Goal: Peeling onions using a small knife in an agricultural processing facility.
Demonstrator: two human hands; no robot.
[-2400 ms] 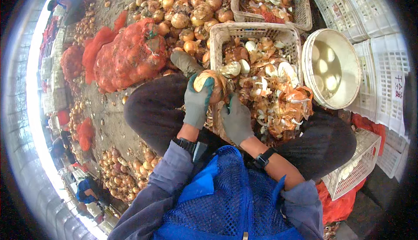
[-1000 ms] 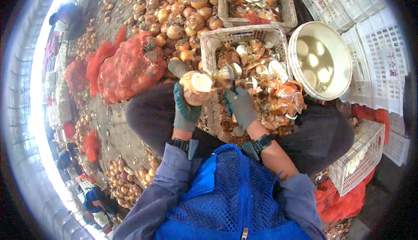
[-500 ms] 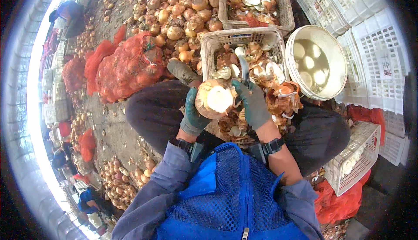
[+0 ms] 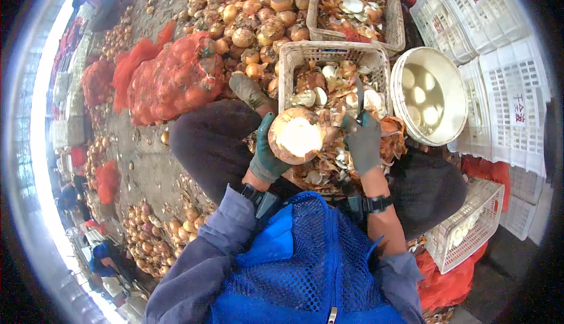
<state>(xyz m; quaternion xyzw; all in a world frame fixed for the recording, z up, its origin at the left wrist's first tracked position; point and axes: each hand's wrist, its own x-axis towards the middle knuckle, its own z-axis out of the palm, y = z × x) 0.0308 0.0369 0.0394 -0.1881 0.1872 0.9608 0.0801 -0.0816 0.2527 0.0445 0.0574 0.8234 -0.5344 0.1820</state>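
One onion (image 4: pixel 298 136): mid-peel imo, needs the knife (image 4: pixel 359 96) next
Left hand (image 4: pixel 268 152): fingers clamped round it
Right hand (image 4: pixel 363 144): fingers clamped on knife

Knife (image 4: pixel 359 93), its handle mostly hidden

Left grip (image 4: pixel 264 158): gloved, curled. Right grip (image 4: pixel 365 145): gloved, folded fist-like. Grips stand apart. Left forearm (image 4: pixel 202 253) slants inward; right forearm (image 4: pixel 386 227) runs steeper. Both wrists (image 4: pixel 254 180) banded.

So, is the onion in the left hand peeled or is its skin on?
Partly peeled: the onion in the left hand shows a bare white face, with brown skin around it. Its underside is hidden.
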